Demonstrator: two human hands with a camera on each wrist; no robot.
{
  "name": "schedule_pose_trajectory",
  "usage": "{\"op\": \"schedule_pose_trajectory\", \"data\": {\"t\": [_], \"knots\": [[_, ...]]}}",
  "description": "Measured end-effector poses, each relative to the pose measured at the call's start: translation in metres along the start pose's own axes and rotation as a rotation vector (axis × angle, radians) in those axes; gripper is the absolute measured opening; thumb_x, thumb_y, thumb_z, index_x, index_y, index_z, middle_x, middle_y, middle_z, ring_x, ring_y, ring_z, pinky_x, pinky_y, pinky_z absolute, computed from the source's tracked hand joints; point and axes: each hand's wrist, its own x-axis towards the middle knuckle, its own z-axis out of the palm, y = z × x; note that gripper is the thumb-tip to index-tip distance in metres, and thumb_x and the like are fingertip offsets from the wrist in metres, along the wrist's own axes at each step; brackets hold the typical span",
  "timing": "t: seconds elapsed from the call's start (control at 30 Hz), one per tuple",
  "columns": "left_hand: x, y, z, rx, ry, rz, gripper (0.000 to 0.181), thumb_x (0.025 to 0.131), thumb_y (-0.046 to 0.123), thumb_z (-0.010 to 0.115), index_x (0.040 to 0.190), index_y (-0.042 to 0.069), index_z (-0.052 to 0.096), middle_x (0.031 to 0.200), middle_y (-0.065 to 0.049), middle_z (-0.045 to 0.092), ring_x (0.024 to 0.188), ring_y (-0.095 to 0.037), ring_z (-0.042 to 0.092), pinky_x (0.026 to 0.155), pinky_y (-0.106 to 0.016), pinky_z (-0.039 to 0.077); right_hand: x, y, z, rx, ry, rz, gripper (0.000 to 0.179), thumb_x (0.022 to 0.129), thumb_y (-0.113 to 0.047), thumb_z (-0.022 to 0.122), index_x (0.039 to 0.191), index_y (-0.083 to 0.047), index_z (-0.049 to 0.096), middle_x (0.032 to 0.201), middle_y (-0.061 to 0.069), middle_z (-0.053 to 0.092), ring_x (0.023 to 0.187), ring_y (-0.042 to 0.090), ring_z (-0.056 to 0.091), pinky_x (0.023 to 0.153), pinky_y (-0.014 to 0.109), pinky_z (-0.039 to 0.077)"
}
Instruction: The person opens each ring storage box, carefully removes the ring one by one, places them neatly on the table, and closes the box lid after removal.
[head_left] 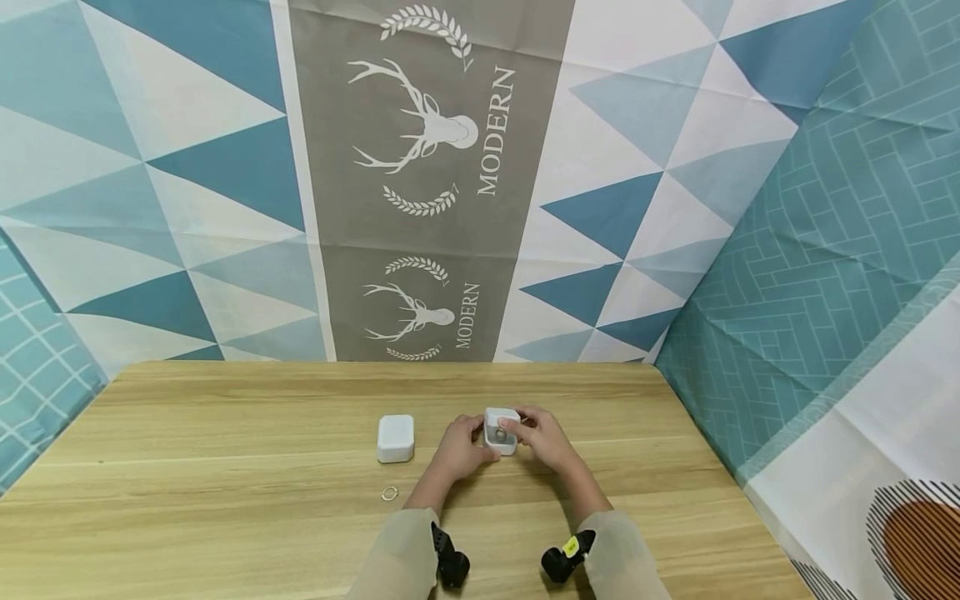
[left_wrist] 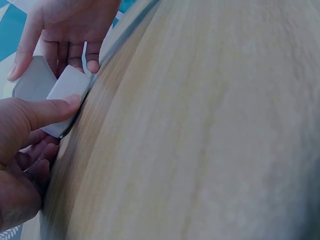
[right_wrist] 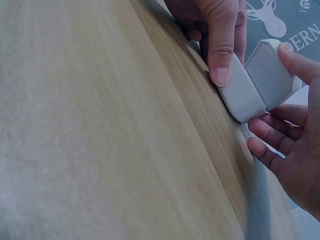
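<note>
Between both hands a small white hinged ring box [head_left: 493, 445] stands with its lid [right_wrist: 272, 75] raised. A small ring-shaped item [head_left: 500, 434] shows inside it in the head view. My left hand [head_left: 459, 448] grips the box base [left_wrist: 67, 90], thumb along its near side and fingers curled at the left. My right hand [head_left: 551, 440] holds the box from the right. Its thumb [right_wrist: 295, 60] lies at the lid's edge, while the other fingers curl by the base's corner.
A second white box [head_left: 395, 438], closed, stands on the wooden table [head_left: 247, 467] left of the hands. Nearer the person lies a thin silvery ring [head_left: 389, 493]. Patterned cloth [head_left: 405, 208] hangs behind the table.
</note>
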Motion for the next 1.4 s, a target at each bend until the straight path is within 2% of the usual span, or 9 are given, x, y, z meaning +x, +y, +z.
{"op": "schedule_pose_trajectory", "data": {"t": [0.17,0.27,0.43,0.53,0.63,0.87,1.1,1.4], "knots": [[0.001,0.000,0.000,-0.004,0.001,-0.001,0.066,0.072,0.018,0.079,0.128,-0.004,0.053,0.108,-0.015,0.058,0.102,-0.027,0.055,0.093,-0.047,0.046,-0.011,-0.024,-0.004,0.000,-0.016,-0.009,0.037,0.090,-0.023,0.062,0.117,0.003,0.061,0.102,0.014,0.060,0.081,0.013,0.056,0.067,0.028,0.050],[0.001,-0.001,0.000,-0.008,0.002,-0.004,0.065,0.073,0.018,0.079,0.128,-0.004,0.053,0.108,-0.014,0.057,0.101,-0.026,0.055,0.093,-0.046,0.046,-0.014,-0.030,-0.005,-0.013,-0.024,-0.007,0.039,0.090,-0.022,0.061,0.119,0.005,0.059,0.103,0.014,0.061,0.081,0.012,0.055,0.069,0.026,0.050],[0.002,-0.001,0.000,-0.012,0.002,-0.002,0.066,0.073,0.018,0.079,0.129,-0.004,0.052,0.108,-0.014,0.057,0.101,-0.026,0.054,0.093,-0.046,0.046,-0.006,-0.015,-0.002,0.024,0.000,0.015,0.045,0.089,-0.020,0.063,0.122,0.008,0.053,0.097,0.014,0.059,0.077,0.013,0.051,0.063,0.021,0.046],[0.001,-0.001,0.000,-0.010,0.001,-0.003,0.067,0.072,0.018,0.079,0.129,-0.005,0.052,0.109,-0.015,0.057,0.102,-0.026,0.054,0.094,-0.046,0.045,0.000,-0.001,0.001,0.060,0.013,0.024,0.048,0.087,-0.022,0.066,0.124,0.006,0.052,0.095,0.012,0.057,0.075,0.013,0.050,0.061,0.021,0.043],[0.000,-0.001,0.000,-0.013,-0.001,-0.007,0.068,0.072,0.018,0.079,0.129,-0.006,0.051,0.109,-0.015,0.057,0.103,-0.027,0.054,0.095,-0.047,0.045,0.002,0.005,0.002,0.052,0.019,0.014,0.047,0.087,-0.026,0.066,0.122,0.004,0.053,0.095,0.011,0.057,0.075,0.013,0.051,0.060,0.021,0.044],[0.001,-0.001,0.000,-0.009,0.003,0.000,0.068,0.072,0.018,0.079,0.129,-0.006,0.052,0.108,-0.015,0.057,0.101,-0.026,0.054,0.094,-0.046,0.045,0.004,0.005,0.000,0.038,0.015,0.032,0.050,0.085,-0.034,0.066,0.121,0.000,0.056,0.096,0.010,0.059,0.078,0.014,0.054,0.062,0.024,0.047],[0.002,-0.001,0.001,-0.010,0.006,-0.003,0.066,0.072,0.017,0.079,0.128,-0.005,0.052,0.108,-0.014,0.057,0.101,-0.025,0.054,0.094,-0.045,0.046,0.003,-0.001,-0.002,0.037,0.008,0.039,0.050,0.087,-0.030,0.065,0.124,0.002,0.055,0.099,0.013,0.060,0.079,0.016,0.055,0.064,0.028,0.051],[0.002,-0.001,0.000,-0.003,-0.002,-0.001,0.066,0.073,0.018,0.079,0.129,-0.005,0.052,0.110,-0.015,0.057,0.103,-0.027,0.054,0.094,-0.046,0.045,0.002,-0.003,-0.002,-0.079,0.053,-0.013,0.048,0.085,-0.036,0.067,0.119,-0.003,0.062,0.108,0.009,0.058,0.090,0.017,0.054,0.077,0.029,0.047]]}}
